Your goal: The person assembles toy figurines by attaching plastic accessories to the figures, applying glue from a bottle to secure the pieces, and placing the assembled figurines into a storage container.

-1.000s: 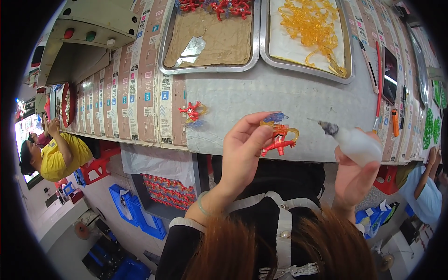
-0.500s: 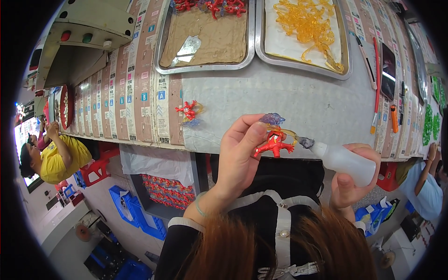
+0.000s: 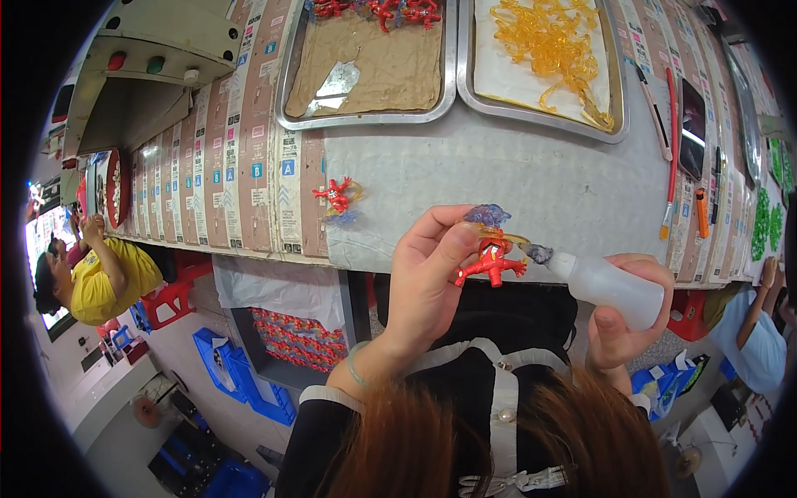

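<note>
Left hand: pinching small red plastic figure, translucent yellow-and-blue trim. Right hand: gripping cloudy-white squeeze bottle; dark nozzle contact unclear. Apparent step: dispensing; next move needs steadiness.

My workbench: patterned top, partly under a grey sheet; on the far side, a left metal tray and a right metal tray. One red figure at the sheet's left edge. To my right: slim black-and-white rod, red-handled brush, dark slab (probably a phone), orange tool, thin dark pen.
</note>
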Action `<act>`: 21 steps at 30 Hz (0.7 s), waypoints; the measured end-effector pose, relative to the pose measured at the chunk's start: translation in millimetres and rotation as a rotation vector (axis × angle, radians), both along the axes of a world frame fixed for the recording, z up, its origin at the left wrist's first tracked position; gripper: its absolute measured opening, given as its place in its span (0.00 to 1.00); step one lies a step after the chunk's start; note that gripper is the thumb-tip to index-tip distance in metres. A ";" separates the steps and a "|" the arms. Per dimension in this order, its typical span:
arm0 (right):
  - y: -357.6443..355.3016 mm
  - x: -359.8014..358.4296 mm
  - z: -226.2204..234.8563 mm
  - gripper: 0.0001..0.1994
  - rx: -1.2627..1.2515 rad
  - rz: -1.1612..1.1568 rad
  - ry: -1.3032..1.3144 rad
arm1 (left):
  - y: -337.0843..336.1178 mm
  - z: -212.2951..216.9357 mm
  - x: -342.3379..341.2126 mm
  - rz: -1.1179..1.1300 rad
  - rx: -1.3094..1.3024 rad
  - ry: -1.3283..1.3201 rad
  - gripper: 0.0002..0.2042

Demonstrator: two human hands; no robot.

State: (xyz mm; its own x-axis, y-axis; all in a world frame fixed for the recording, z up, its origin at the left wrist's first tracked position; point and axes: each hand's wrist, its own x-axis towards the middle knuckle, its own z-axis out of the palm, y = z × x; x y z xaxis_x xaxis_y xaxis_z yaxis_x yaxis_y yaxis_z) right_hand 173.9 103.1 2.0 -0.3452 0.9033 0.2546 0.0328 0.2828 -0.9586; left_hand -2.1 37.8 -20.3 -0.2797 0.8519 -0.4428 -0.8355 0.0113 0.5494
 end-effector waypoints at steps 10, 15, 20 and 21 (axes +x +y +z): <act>-2.0 1.4 -1.4 0.25 0.004 -0.003 -0.008 | -1.0 -0.8 1.0 -0.004 0.002 -0.014 0.09; -0.9 2.4 0.8 0.25 -0.025 -0.008 -0.011 | -0.7 -1.4 1.3 -0.009 -0.004 -0.010 0.09; 3.1 13.0 -7.1 0.25 -0.265 -0.264 0.492 | -0.5 -6.0 -2.5 -0.012 -0.035 0.115 0.15; 8.9 22.0 -5.8 0.21 -0.399 -0.173 0.624 | -0.4 -7.5 -4.5 -0.010 -0.030 0.096 0.15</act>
